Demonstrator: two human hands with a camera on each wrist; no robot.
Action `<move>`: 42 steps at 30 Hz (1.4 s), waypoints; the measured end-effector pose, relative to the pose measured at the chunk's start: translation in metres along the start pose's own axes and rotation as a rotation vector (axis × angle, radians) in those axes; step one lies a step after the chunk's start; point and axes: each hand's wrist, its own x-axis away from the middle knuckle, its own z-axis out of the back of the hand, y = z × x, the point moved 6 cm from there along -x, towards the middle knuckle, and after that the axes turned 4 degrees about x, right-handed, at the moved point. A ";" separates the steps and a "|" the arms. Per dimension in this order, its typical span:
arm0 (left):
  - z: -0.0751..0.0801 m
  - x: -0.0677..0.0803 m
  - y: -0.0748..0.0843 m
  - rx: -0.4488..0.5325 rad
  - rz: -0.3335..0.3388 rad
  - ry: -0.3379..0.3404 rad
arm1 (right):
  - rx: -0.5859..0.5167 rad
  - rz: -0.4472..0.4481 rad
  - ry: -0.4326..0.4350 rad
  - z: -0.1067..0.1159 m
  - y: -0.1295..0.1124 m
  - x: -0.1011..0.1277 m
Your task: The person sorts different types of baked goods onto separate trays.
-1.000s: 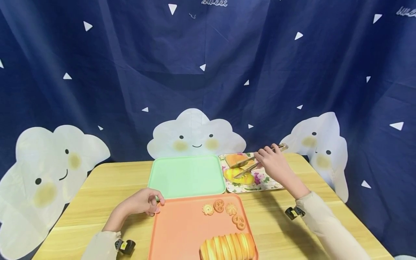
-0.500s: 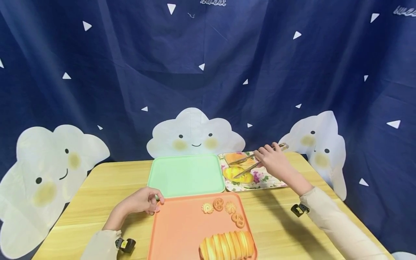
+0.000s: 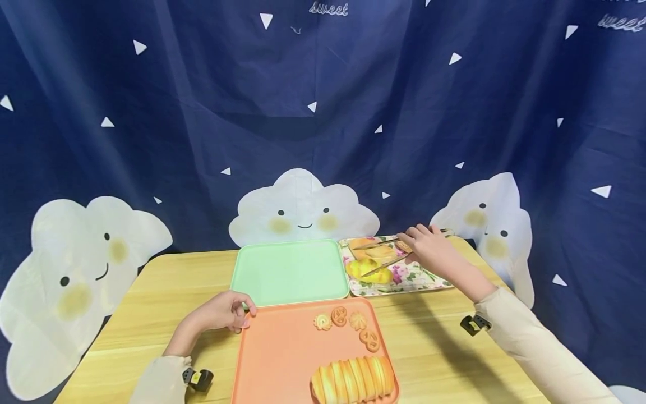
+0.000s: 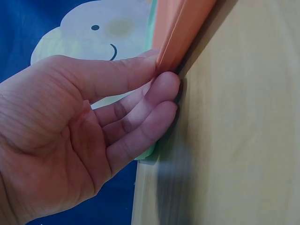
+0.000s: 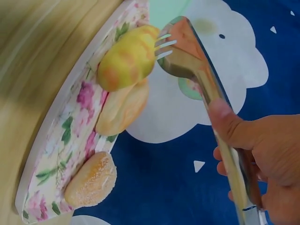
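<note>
Tongs (image 5: 209, 86): The two arms are further apart than a second ago. From above, one arm crosses the flat bun (image 5: 123, 107) and the other crosses the yellow bun (image 5: 126, 61).
Right grip (image 3: 429, 249): It slid a little to the right, so now the seed bun (image 5: 91, 180) peeks out beside it. It has the tongs in thumb and fingers, held loosely enough that their tips stand well apart.
Yellow bun: It is at the left end of the flower tray (image 5: 58, 145), in the same spot as before. The tongs do not seem to have it, so I think the lifting has not begun. I cannot tell if the prongs touch it.
Left grip (image 3: 219, 313): Same as before. Thumb and finger pinch the far left corner of the orange tray (image 3: 282, 353), with no gap left.
Orange tray: The loaf (image 3: 353, 380) and four cookies (image 3: 358, 320) sit on its right side, just as they were.
Right arm: It stretches forward and in from the right, over the counter (image 3: 419, 365).
Left arm: It reaches in from the near left, low by the counter.
</note>
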 end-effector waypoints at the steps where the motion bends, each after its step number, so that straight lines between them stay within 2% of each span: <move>1: 0.000 0.000 -0.001 -0.002 0.000 0.000 | -0.020 -0.008 -0.025 0.001 0.000 0.001; 6: -0.003 0.000 -0.002 0.002 0.004 0.005 | -0.134 -0.055 -0.119 0.004 -0.001 0.009; 8: -0.004 0.000 -0.002 0.008 0.005 0.003 | -0.203 -0.068 -0.117 0.006 -0.002 0.011; 12: -0.006 0.001 -0.004 0.010 0.002 -0.002 | -0.348 -0.061 -0.061 0.010 -0.005 0.014; 17: -0.005 0.004 -0.005 0.012 -0.006 -0.005 | -0.525 -0.012 -0.033 0.014 -0.019 0.012; 21: -0.003 0.004 -0.007 0.012 -0.007 -0.003 | -0.700 0.036 -0.069 0.018 -0.038 0.009; 27: 0.001 0.003 -0.005 -0.005 0.005 0.007 | -0.831 0.121 -0.167 0.023 -0.064 0.011; 34: 0.001 0.001 0.002 0.008 -0.009 0.012 | -1.032 0.235 -0.282 0.022 -0.082 0.017; 42: 0.000 0.000 0.001 -0.027 0.002 0.016 | -1.133 0.341 -0.371 0.016 -0.096 0.028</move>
